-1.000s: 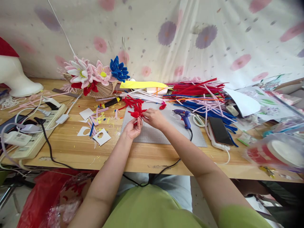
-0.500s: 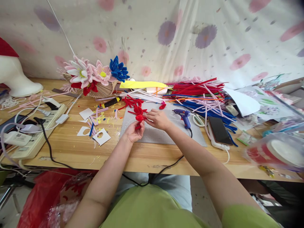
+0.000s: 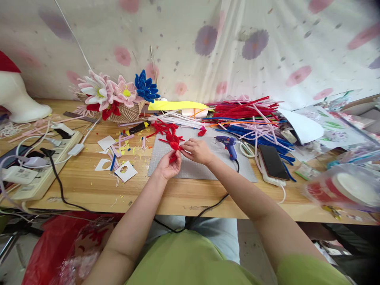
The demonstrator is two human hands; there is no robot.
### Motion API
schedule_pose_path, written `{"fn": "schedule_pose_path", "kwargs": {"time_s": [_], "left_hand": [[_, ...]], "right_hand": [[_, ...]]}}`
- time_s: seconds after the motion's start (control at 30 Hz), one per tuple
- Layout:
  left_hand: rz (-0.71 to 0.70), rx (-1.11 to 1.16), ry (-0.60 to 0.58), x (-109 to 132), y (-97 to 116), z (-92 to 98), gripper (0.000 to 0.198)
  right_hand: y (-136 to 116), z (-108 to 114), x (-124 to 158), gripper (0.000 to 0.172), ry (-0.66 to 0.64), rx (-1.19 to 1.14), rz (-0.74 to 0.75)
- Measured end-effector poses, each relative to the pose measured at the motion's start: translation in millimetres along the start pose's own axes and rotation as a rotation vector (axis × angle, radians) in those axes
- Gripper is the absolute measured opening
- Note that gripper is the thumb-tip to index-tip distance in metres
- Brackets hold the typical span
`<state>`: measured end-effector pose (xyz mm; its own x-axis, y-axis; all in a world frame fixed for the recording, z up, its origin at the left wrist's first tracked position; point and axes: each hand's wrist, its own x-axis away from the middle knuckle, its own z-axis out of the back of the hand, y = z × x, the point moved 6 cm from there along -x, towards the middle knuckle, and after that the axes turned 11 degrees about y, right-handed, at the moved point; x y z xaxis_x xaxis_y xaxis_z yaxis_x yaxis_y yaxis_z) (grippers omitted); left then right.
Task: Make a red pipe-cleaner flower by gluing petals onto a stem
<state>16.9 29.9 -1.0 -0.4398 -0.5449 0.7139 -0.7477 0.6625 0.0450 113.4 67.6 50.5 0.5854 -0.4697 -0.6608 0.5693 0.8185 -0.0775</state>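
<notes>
Fuzzy, red, rounded piece point(image 3: 175, 146) near center of frame.
Left hand point(image 3: 170, 164) grasps it between fingers; right hand point(image 3: 197, 151) fingertips pinch its right edge.

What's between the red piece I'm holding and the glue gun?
Your right hand, then bare grey mat up to the glue gun, in the head view.

No wording can be read: the print on the label point(image 3: 22, 176) of the white charger point(image 3: 12, 173) is too small, and the red-and-white container point(image 3: 331, 190) is blurred.
</notes>
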Motion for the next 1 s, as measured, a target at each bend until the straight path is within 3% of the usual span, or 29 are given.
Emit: {"fn": "schedule_pose_path", "kwargs": {"time_s": [0.17,0.27,0.4,0.53,0.8,1.0], "left_hand": [[-0.123,-0.184,-0.207,8,8,-10.4,0.052],[-0.212,-0.339,-0.284,12,9,-7.3,0.05],[-0.396,-0.53,-0.17,9,15,6.4,0.016],[-0.582,-0.637,0.025,7,31,7.7,0.015],[-0.994,-0.626,0.225,7,50,-13.1,0.029],[-0.932,-0.523,-0.048,-1,31,-31.6,0.024]], "right_hand": [[19,0,2,0.032,0.151,-0.112,-0.263],[31,0,-3,0.034,0.188,-0.316,-0.473],[42,-9,-6,0.036,0.133,-0.763,-0.834],[45,-19,-6,0.037,0.141,-1.125,-1.077],[31,-41,-11,0.026,0.05,-1.416,-1.23],[14,-52,-8,0.032,-0.079,-1.471,-1.162]]}}
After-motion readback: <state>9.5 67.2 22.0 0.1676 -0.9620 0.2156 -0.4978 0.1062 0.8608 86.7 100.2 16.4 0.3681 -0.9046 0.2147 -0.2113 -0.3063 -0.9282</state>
